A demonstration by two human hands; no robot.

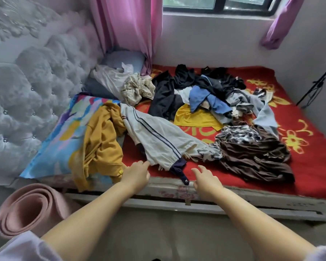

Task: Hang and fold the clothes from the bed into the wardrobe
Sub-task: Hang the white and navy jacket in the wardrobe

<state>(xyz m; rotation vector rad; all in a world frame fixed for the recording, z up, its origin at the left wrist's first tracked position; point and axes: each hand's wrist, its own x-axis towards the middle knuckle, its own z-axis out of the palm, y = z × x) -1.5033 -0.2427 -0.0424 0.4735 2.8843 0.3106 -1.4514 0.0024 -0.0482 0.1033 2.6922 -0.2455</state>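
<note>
White jacket (154, 136) at left hand (136, 174) (fingertips touching)

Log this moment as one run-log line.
stage: reaching | left hand: fingers touching white striped pants hem | right hand: open, holds nothing | clothes pile on bed
</note>
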